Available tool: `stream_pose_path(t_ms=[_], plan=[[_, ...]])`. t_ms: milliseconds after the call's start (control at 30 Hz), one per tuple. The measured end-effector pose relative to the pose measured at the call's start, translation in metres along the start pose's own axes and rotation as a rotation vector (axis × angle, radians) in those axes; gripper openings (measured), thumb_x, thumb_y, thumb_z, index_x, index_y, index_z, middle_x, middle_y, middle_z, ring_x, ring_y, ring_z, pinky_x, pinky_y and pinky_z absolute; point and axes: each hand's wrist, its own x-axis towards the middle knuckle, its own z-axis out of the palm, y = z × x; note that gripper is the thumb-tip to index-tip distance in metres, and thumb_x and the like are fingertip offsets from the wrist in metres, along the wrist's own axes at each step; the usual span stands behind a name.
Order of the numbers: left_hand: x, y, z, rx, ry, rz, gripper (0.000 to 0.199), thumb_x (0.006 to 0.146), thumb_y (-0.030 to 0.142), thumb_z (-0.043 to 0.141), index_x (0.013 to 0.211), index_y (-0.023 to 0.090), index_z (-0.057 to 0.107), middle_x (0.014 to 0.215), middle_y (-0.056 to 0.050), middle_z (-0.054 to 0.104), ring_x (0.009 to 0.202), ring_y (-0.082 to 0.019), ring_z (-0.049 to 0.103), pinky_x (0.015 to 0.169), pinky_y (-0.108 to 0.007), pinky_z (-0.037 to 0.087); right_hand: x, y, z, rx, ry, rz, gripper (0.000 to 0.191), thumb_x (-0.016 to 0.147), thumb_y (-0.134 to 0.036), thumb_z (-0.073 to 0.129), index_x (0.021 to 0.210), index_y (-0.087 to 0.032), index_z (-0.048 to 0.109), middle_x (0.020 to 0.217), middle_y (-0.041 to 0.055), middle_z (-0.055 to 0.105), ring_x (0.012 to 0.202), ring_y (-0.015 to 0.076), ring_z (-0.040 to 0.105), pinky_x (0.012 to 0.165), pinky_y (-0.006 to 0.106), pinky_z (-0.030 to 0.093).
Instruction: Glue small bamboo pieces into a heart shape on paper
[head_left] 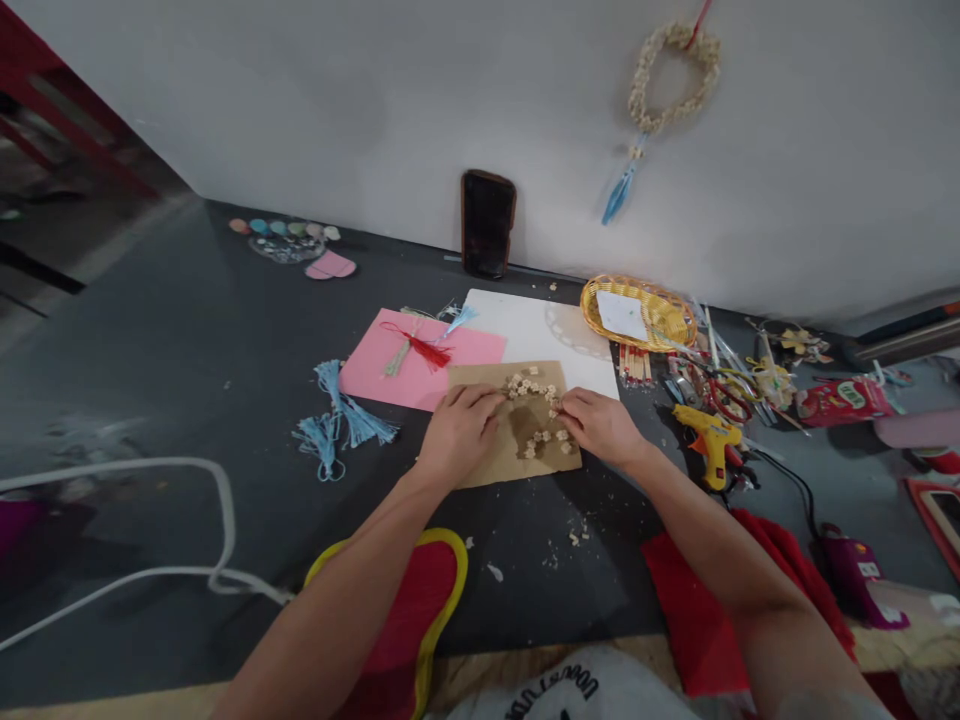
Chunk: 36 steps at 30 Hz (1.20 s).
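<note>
Nearest, both forearms reach in from the bottom, the left hand (461,432) palm down with bent fingers close together at the left of the small pale flower-like pieces (534,385) on the brown cardboard (517,440), the right hand (600,425) with fingertips drawn together at their right edge, perhaps pinching one, though blur hides it. Right of them lies the yellow glue gun (707,440); beyond the cardboard are pink paper (367,365), a wicker basket (592,310) and a phone (487,225) leaning against the wall (360,120).
</note>
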Motion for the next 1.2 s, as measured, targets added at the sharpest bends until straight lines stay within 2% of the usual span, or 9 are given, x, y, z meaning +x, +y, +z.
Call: stream_pose_path(t_ms=[167, 300, 467, 567, 633, 833, 1033, 1200], plan=[[0.000, 0.000, -0.001, -0.002, -0.006, -0.008, 0.026, 0.089, 0.020, 0.050, 0.108, 0.019, 0.067, 0.116, -0.010, 0.068, 0.109, -0.027, 0.059, 0.096, -0.046, 0.046, -0.005, 0.003, -0.004, 0.089, 0.004, 0.033, 0.015, 0.095, -0.020, 0.049, 0.102, -0.019, 0.062, 0.105, 0.0081, 0.068, 0.097, 0.0189, 0.063, 0.081, 0.028, 0.048], [0.001, 0.001, -0.002, 0.000, -0.010, 0.000, 0.026, 0.090, 0.021, 0.049, 0.107, 0.018, 0.067, 0.115, -0.010, 0.068, 0.109, -0.026, 0.059, 0.096, -0.045, 0.046, -0.016, 0.003, -0.012, 0.181, 0.038, 0.058, 0.014, 0.095, -0.021, 0.049, 0.098, -0.019, 0.063, 0.101, 0.0068, 0.069, 0.093, 0.0166, 0.064, 0.079, 0.025, 0.047], [0.001, 0.000, -0.001, 0.002, -0.005, 0.001, 0.026, 0.090, 0.021, 0.049, 0.107, 0.017, 0.068, 0.115, -0.011, 0.068, 0.108, -0.027, 0.059, 0.097, -0.046, 0.046, -0.023, -0.012, -0.019, 0.031, -0.104, 0.179, 0.021, 0.090, -0.039, 0.058, 0.086, -0.020, 0.065, 0.088, 0.0035, 0.070, 0.079, 0.0164, 0.064, 0.063, 0.024, 0.040], [0.000, 0.000, -0.001, -0.003, 0.003, 0.003, 0.025, 0.090, 0.021, 0.049, 0.107, 0.018, 0.068, 0.115, -0.011, 0.068, 0.108, -0.027, 0.059, 0.095, -0.046, 0.047, -0.020, -0.020, -0.019, -0.015, -0.158, 0.252, 0.021, 0.090, -0.038, 0.057, 0.081, -0.021, 0.065, 0.084, 0.0027, 0.070, 0.077, 0.0154, 0.063, 0.060, 0.023, 0.036], [0.000, 0.000, -0.001, -0.008, 0.010, 0.004, 0.025, 0.089, 0.020, 0.049, 0.106, 0.019, 0.068, 0.115, -0.010, 0.068, 0.108, -0.027, 0.059, 0.095, -0.046, 0.047, -0.016, -0.023, -0.019, -0.004, -0.138, 0.274, 0.018, 0.089, -0.035, 0.058, 0.080, -0.021, 0.064, 0.083, 0.0019, 0.071, 0.075, 0.0148, 0.063, 0.060, 0.023, 0.036], [0.000, 0.001, 0.000, -0.013, 0.035, 0.007, 0.025, 0.087, 0.017, 0.050, 0.105, 0.020, 0.067, 0.113, -0.010, 0.068, 0.106, -0.026, 0.059, 0.095, -0.046, 0.047, -0.008, -0.024, -0.016, -0.043, -0.014, 0.137, 0.015, 0.091, -0.033, 0.056, 0.090, -0.021, 0.065, 0.092, 0.0047, 0.071, 0.083, 0.0165, 0.064, 0.067, 0.024, 0.040], [0.000, 0.001, -0.002, -0.013, 0.035, 0.015, 0.025, 0.087, 0.017, 0.050, 0.105, 0.019, 0.068, 0.112, -0.011, 0.068, 0.105, -0.026, 0.059, 0.095, -0.046, 0.048, -0.008, -0.022, -0.011, -0.159, -0.060, 0.058, 0.017, 0.094, -0.033, 0.053, 0.092, -0.021, 0.064, 0.091, 0.0051, 0.070, 0.083, 0.0167, 0.062, 0.067, 0.025, 0.038], [0.000, 0.001, -0.001, -0.012, 0.034, 0.023, 0.024, 0.087, 0.018, 0.052, 0.106, 0.019, 0.068, 0.112, -0.011, 0.068, 0.106, -0.026, 0.059, 0.095, -0.046, 0.047, -0.008, -0.021, -0.010, -0.141, -0.060, 0.053, 0.014, 0.095, -0.030, 0.053, 0.097, -0.021, 0.064, 0.096, 0.0046, 0.070, 0.085, 0.0167, 0.063, 0.068, 0.025, 0.038]])
